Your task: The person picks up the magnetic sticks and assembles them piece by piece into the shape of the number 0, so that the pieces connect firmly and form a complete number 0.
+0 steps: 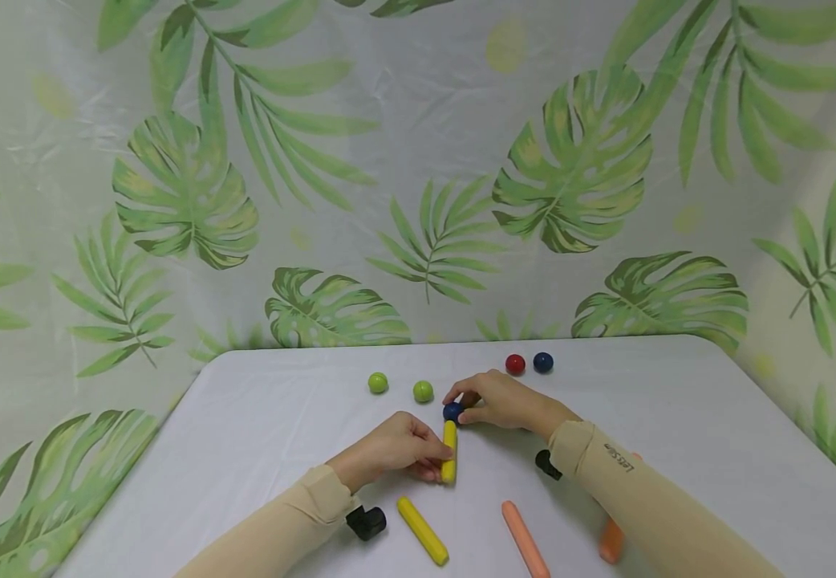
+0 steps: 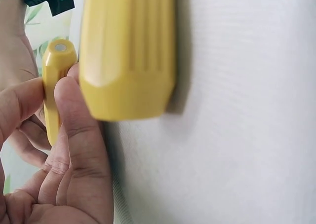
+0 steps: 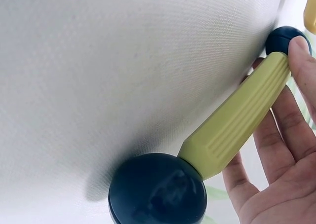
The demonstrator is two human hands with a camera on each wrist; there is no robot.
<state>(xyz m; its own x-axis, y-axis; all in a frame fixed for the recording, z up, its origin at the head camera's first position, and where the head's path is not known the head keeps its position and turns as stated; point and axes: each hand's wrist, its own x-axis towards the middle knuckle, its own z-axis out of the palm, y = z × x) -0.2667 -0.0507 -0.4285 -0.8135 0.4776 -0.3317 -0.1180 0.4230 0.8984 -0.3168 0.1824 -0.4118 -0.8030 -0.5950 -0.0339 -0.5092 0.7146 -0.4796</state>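
We see both hands pinching in the head view: left hand [image 1: 399,443] a yellow ribbed stick [image 1: 450,440] over the white table [image 1: 281,409], right hand [image 1: 501,399] a glossy dark-blue ball [image 1: 452,413] at its far end.

In the left wrist view, a second yellow stick [image 2: 127,51] is nearer to us.

In the right wrist view, the thumb [image 3: 302,66] touches the ball; another dark-blue ball [image 3: 158,192] shows at the stick's near end.
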